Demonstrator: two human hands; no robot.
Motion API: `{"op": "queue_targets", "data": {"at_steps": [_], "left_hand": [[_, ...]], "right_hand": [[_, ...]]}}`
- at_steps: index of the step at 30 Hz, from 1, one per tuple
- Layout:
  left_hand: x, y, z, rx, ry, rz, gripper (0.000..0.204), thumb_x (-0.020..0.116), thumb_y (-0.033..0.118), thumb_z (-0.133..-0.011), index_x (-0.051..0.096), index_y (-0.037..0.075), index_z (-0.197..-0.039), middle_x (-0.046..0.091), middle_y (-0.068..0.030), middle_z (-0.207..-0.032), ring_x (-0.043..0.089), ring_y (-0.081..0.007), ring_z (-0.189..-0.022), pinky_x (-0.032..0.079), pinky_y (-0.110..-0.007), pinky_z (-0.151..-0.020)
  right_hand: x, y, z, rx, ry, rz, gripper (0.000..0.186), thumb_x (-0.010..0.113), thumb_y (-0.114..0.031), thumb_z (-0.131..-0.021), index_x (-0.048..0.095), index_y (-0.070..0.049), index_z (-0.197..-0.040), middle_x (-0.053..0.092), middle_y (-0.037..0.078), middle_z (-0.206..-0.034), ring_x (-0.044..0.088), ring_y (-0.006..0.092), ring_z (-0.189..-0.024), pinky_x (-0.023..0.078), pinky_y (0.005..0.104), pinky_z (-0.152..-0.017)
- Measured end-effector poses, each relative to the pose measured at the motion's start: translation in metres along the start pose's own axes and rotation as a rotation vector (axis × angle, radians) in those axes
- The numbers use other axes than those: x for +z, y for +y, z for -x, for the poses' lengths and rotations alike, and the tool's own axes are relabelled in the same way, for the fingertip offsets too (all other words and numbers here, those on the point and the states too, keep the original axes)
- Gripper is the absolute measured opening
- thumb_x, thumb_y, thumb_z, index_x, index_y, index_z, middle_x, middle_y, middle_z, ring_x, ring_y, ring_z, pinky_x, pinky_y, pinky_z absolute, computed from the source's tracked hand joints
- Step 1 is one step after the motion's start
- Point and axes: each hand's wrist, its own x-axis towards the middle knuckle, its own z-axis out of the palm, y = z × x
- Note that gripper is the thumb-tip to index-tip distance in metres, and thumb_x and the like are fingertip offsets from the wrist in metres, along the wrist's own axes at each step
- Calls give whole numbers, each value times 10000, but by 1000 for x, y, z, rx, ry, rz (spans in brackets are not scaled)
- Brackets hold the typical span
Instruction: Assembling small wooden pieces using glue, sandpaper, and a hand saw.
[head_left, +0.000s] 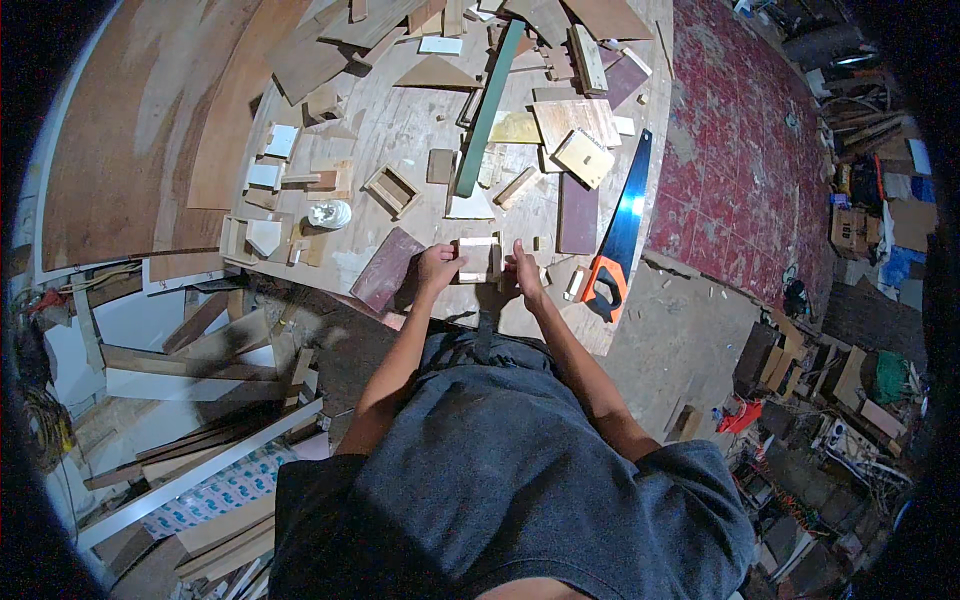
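Note:
A small wooden box (pixel 480 261) made of pale strips lies near the table's front edge, between my two hands. My left hand (pixel 437 268) has its fingers and thumb closed at the box's left side. On the other side, my right hand (pixel 525 273) is beside the box's right edge, fingers extended and apart; whether they touch the wood is hard to see. Left of my left hand lies a dark reddish board (pixel 388 268). A handsaw (pixel 622 225) with an orange and black handle rests to the right of my right hand, near small wood offcuts (pixel 576 284).
A long green strip (pixel 490 110) lies across the wooden table (pixel 385 130) among many scraps. A white bottle (pixel 330 213) and an open wooden frame (pixel 392 191) are at the left. A maroon board (pixel 578 215) lies left of the saw. Lumber (pixel 190 355) crowds the lower left.

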Motion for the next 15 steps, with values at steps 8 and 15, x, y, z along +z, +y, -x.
{"op": "queue_targets", "data": {"at_steps": [8, 15], "left_hand": [[-4, -3, 1, 16, 42, -12, 512, 860, 218, -665, 652, -27, -1063, 722, -170, -946, 706, -245, -844, 556, -346, -761], [-6, 7, 8, 19, 68, -70, 533, 882, 257, -631, 656, 3, -1042, 732, -126, -922, 706, -243, -838, 557, -356, -750]], "right_hand": [[13, 0, 2, -16, 154, -73, 912, 425, -771, -869, 561, 72, -1189, 645, 157, -1003, 615, 255, -882, 483, 454, -706], [3, -1, 2, 11, -6, -98, 980, 412, -793, -858, 528, 103, -1240, 628, 92, -922, 606, 180, -750, 434, 402, -677]]}}
